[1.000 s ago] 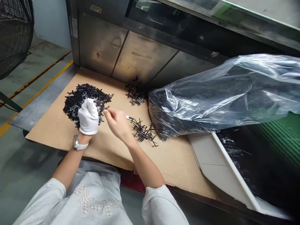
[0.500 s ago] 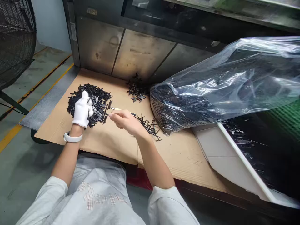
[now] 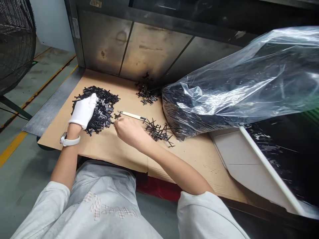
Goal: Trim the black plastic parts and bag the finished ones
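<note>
My left hand, in a white glove, rests over the left side of a heap of small black plastic parts. Its fingers are curled in; whatever they hold is hidden. At the heap's right edge, my bare right hand is closed, thumb and forefinger pinched, with a small dark bit showing at the tips. Just beyond it lies a loose black part. A slim white tool with a pointed end, like a craft knife, lies behind the right hand. Thin black sticks are scattered right of that hand.
Cardboard covers the table. Another small black pile sits near the metal panel. A clear plastic bag of black parts leans over a white-rimmed box at right. A fan stands left.
My left hand has shifted slightly left and turned, its fingers curling. My right hand has rolled over and moved slightly down; the long black part seen at its fingertips no longer shows.
</note>
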`<move>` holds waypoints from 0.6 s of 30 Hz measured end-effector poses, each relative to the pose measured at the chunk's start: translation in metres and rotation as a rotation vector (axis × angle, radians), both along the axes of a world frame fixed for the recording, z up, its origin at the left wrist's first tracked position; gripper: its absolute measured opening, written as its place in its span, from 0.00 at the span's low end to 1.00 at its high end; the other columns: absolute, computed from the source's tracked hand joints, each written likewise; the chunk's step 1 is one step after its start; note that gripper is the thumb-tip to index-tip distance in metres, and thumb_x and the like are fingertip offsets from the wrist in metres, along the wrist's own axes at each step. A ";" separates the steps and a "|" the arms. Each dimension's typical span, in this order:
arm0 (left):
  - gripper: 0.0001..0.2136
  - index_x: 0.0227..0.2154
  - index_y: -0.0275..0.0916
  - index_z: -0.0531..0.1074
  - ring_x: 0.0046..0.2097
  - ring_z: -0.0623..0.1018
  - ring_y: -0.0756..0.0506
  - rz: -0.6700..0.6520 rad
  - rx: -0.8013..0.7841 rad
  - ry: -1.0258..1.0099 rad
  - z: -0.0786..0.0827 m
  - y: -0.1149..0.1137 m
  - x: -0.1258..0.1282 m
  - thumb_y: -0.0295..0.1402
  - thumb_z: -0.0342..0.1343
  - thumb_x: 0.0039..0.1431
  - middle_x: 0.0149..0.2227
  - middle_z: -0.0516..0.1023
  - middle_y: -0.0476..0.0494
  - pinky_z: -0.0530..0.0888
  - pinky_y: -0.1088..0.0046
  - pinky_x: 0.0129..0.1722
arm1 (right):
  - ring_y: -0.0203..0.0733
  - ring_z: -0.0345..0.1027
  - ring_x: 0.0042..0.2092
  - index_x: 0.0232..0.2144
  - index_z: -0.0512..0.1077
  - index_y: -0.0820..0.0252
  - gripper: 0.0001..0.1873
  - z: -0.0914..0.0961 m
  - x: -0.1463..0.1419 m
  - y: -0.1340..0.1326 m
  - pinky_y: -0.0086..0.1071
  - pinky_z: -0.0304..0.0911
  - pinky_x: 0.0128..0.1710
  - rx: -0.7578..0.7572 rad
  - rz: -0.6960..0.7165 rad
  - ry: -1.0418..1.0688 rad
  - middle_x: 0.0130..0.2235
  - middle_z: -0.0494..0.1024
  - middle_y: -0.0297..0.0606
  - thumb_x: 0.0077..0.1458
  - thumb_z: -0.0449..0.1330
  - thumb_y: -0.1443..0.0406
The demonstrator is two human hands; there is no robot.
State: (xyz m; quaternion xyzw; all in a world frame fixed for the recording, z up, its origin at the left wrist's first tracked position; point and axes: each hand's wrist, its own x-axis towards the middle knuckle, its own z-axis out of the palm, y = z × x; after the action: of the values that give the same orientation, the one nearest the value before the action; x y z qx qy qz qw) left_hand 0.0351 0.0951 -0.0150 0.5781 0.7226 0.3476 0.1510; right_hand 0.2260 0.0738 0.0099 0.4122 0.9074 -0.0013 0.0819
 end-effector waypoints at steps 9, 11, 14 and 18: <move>0.22 0.40 0.38 0.75 0.39 0.79 0.42 -0.099 -0.115 0.151 -0.009 -0.018 0.041 0.45 0.38 0.68 0.38 0.81 0.38 0.69 0.70 0.38 | 0.53 0.76 0.40 0.37 0.73 0.67 0.20 0.020 -0.018 -0.014 0.34 0.54 0.27 -0.075 0.057 -0.028 0.38 0.78 0.54 0.57 0.42 0.79; 0.18 0.39 0.39 0.75 0.42 0.78 0.44 -0.211 -0.099 0.006 -0.021 -0.013 0.041 0.41 0.42 0.67 0.41 0.81 0.40 0.69 0.71 0.43 | 0.52 0.76 0.41 0.38 0.73 0.67 0.19 0.023 -0.015 -0.016 0.34 0.54 0.27 -0.093 0.067 -0.050 0.39 0.78 0.54 0.58 0.42 0.78; 0.13 0.25 0.38 0.74 0.41 0.77 0.44 -0.363 -0.125 -0.319 -0.036 -0.005 0.040 0.39 0.53 0.60 0.34 0.80 0.44 0.69 0.71 0.47 | 0.51 0.76 0.40 0.39 0.73 0.67 0.19 0.024 -0.008 -0.021 0.33 0.53 0.27 -0.100 0.076 -0.072 0.40 0.78 0.53 0.60 0.43 0.77; 0.12 0.18 0.38 0.69 0.32 0.73 0.49 -0.378 -0.190 -0.581 -0.040 -0.003 0.047 0.37 0.61 0.52 0.25 0.74 0.48 0.70 0.75 0.38 | 0.48 0.76 0.38 0.40 0.72 0.67 0.19 0.023 0.002 -0.025 0.33 0.45 0.24 -0.078 0.077 -0.060 0.39 0.78 0.50 0.60 0.42 0.77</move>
State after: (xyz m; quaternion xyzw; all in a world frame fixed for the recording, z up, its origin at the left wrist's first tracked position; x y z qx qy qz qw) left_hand 0.0816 0.0918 -0.0549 0.5619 0.5590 0.3947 0.4648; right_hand 0.2277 0.0484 0.0326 0.3735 0.9189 -0.0213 0.1249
